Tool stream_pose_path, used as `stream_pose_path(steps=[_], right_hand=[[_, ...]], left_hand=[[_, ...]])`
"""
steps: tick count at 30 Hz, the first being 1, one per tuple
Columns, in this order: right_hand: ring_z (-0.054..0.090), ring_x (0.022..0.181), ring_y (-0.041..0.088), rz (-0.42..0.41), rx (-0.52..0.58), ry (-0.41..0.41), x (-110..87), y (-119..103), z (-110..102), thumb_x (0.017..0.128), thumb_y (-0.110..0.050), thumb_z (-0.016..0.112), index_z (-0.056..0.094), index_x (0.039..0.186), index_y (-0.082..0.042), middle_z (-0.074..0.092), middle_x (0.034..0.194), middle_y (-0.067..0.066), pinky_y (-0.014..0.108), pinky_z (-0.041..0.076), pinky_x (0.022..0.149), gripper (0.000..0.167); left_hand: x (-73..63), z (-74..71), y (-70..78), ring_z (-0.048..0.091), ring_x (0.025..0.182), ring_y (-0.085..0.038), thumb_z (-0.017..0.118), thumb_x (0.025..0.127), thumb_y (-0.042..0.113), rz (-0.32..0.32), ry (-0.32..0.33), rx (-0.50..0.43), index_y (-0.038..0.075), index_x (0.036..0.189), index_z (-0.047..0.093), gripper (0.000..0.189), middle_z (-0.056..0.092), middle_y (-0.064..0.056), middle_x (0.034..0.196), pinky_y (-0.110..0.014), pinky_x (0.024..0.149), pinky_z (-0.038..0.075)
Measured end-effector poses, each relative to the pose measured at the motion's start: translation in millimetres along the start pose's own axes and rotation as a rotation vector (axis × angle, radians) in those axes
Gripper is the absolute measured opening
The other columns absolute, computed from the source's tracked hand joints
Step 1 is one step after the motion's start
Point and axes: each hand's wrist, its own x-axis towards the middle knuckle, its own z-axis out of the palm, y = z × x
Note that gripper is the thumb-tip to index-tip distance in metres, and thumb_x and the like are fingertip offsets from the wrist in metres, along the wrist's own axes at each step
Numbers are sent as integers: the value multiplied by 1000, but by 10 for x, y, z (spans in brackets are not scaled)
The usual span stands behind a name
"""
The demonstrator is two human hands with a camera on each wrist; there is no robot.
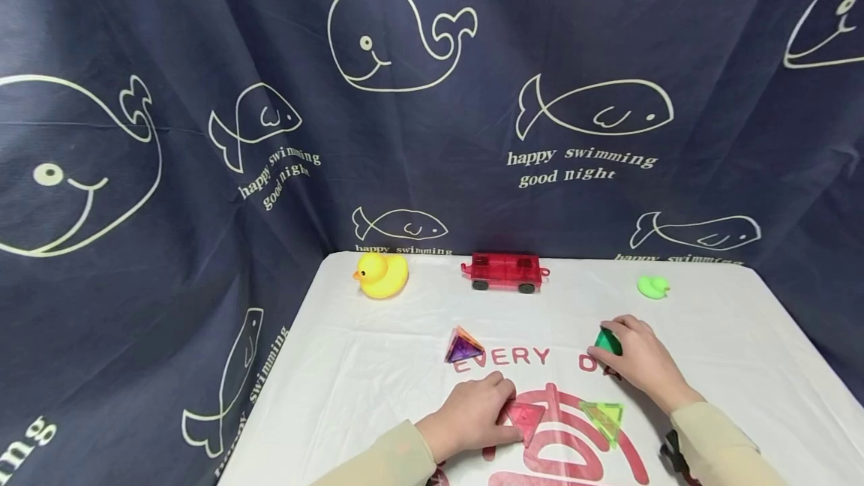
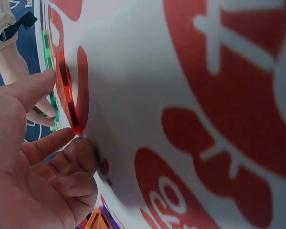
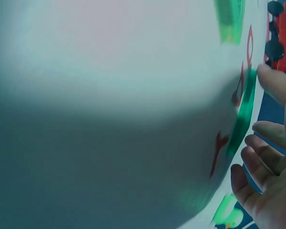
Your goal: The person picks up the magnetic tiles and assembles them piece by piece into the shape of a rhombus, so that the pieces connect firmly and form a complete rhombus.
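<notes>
A red see-through triangle tile (image 1: 526, 417) lies on the white tablecloth, and my left hand (image 1: 472, 412) holds it between thumb and index finger. In the left wrist view the red tile (image 2: 68, 93) lies flat, thumb at one end and index fingertip at the other. Farther right, my right hand (image 1: 640, 357) pinches a dark green triangle tile (image 1: 609, 341) at its edges. The right wrist view shows that green tile (image 3: 243, 114) low over the cloth, with the other fingers loosely bent beside it. A lime green triangle tile (image 1: 605, 420) lies between the hands.
A small purple and orange pyramid of tiles (image 1: 463, 346) stands beyond the left hand. Along the table's back edge are a yellow rubber duck (image 1: 383, 276), a red wheeled wagon (image 1: 505, 271) and a small green duck (image 1: 652, 287). A dark blue printed curtain (image 1: 432, 156) hangs behind.
</notes>
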Motion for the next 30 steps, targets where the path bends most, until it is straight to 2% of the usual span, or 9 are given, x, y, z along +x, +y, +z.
stream_pose_path(steps=[5,13,19,24,30], right_hand=[[61,99,41,12,20,-18,-77,98,-9,85,-42,85,64,128,11,61,115,25,59,52,81,71],[62,94,37,45,30,-42,-103,148,-19,87,-40,84,63,127,13,62,110,23,59,52,82,70],[62,92,34,40,41,-53,-97,123,-31,87,-36,85,62,127,15,62,109,23,57,53,81,68],[61,93,33,35,59,-60,-96,99,-42,87,-34,86,62,127,15,61,109,22,57,53,81,68],[61,93,33,38,56,-57,-96,109,-24,87,-35,85,62,128,14,62,110,21,57,53,82,68]], left_hand=[[-4,23,31,42,64,1,80,85,55,1,-3,23,22,106,63,42,46,14,88,-20,55,35],[-1,47,42,40,62,0,81,86,53,7,25,53,23,102,63,39,45,14,86,-20,54,33],[1,42,59,40,63,0,83,86,50,-4,26,40,22,102,64,38,46,13,86,-20,55,34],[-16,41,64,40,63,0,84,86,47,-12,52,29,21,97,63,35,45,12,86,-20,55,35],[-26,47,47,41,65,0,86,85,45,-40,68,-25,20,94,61,36,44,13,85,-20,58,36]])
